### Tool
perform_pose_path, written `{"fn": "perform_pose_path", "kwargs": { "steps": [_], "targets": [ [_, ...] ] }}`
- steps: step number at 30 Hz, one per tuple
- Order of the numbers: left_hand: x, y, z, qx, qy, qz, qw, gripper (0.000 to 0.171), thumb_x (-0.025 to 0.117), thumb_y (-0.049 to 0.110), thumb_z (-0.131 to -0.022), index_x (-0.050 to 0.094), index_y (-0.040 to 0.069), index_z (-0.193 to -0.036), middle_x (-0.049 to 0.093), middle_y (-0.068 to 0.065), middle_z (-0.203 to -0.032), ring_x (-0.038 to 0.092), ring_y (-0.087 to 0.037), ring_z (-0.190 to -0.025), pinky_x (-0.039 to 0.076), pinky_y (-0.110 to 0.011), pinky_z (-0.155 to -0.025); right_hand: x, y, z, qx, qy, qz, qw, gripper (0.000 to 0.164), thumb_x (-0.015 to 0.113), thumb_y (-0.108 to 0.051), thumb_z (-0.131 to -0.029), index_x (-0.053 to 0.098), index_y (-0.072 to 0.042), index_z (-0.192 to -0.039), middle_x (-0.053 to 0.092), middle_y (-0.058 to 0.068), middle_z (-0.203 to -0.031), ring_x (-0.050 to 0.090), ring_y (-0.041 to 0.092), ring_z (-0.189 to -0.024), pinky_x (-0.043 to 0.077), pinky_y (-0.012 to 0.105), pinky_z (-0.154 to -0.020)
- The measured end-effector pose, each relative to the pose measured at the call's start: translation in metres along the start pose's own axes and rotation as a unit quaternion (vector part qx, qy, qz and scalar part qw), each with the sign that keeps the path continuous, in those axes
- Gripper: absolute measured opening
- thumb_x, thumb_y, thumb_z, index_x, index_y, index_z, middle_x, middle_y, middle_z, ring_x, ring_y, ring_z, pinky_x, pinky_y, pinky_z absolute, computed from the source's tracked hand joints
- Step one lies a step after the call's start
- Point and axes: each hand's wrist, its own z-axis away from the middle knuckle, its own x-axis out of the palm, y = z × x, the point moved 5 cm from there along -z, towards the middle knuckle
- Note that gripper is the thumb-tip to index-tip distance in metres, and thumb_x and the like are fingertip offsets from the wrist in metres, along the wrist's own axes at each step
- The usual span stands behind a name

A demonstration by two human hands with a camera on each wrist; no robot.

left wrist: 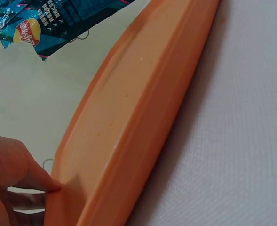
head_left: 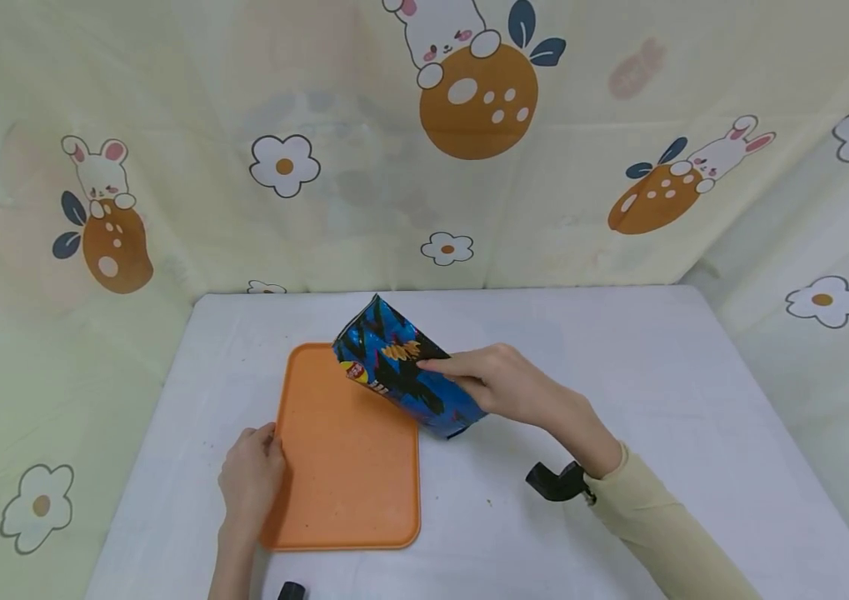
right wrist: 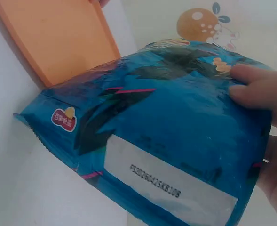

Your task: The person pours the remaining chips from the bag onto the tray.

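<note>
A blue potato chip bag [head_left: 409, 367] is held at a slant above the right part of an orange tray [head_left: 349, 483]. My right hand [head_left: 510, 383] grips the bag from its right side, thumb and fingers around it. In the right wrist view the bag [right wrist: 176, 113] shows a white label with a printed code. The end of the bag [left wrist: 67, 23] beside its logo looks uneven and torn in the left wrist view. My left hand [head_left: 252, 475] pinches the tray's left rim. Small crumbs dot the tray floor [left wrist: 114, 108].
A white-covered table [head_left: 581, 333] lies beneath, with a few crumbs on it. Printed cloth curtains [head_left: 364, 217] stand behind it and at both sides. A black wrist camera mount [head_left: 557, 482] sticks out beside the right sleeve.
</note>
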Motion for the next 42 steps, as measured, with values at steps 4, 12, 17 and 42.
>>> {"fn": "perform_pose_path", "kwargs": {
  "steps": [4,12,17,42],
  "targets": [
    [-0.001,0.000,0.001,0.006,0.004,0.003,1.0000,0.030,0.059,0.008,-0.091,0.066,-0.004,-0.118,0.067,-0.021,-0.100,0.068,-0.036,-0.084,0.054,-0.048,-0.063,0.001,0.003,0.000,0.018,-0.029,-0.032,0.999,0.043,0.058,-0.001,-0.093,0.061,-0.016,-0.133,0.072,0.003,-0.113,0.022,-0.003,-0.047,0.027,0.016,-0.048],
    [-0.001,0.000,0.000,0.008,0.005,0.006,0.9999,0.029,0.059,0.008,-0.092,0.066,-0.004,-0.117,0.068,-0.021,-0.100,0.068,-0.036,-0.081,0.054,-0.046,-0.059,0.000,0.000,-0.006,0.007,-0.091,-0.008,0.996,0.053,0.043,0.011,-0.092,0.061,-0.018,-0.132,0.071,-0.006,-0.084,0.013,0.003,-0.051,0.019,0.018,-0.051],
    [-0.002,0.000,0.001,0.010,0.010,0.007,0.9999,0.029,0.059,0.008,-0.091,0.067,-0.004,-0.116,0.068,-0.021,-0.100,0.068,-0.036,-0.081,0.054,-0.046,-0.059,-0.004,-0.010,-0.017,0.007,-0.138,0.049,0.989,0.058,0.042,0.013,-0.088,0.066,-0.023,-0.127,0.024,-0.012,-0.055,0.011,0.006,-0.051,0.014,0.021,-0.052],
    [0.000,-0.002,-0.001,0.002,-0.001,0.004,1.0000,0.031,0.060,0.009,-0.092,0.066,-0.003,-0.120,0.067,-0.022,-0.100,0.067,-0.034,-0.077,0.052,-0.043,-0.054,0.006,-0.044,-0.043,0.091,-0.275,0.125,0.949,0.052,0.058,0.015,-0.083,0.072,-0.021,-0.117,0.075,0.002,-0.105,0.051,0.010,-0.059,0.027,0.020,-0.046]
  ]
}}
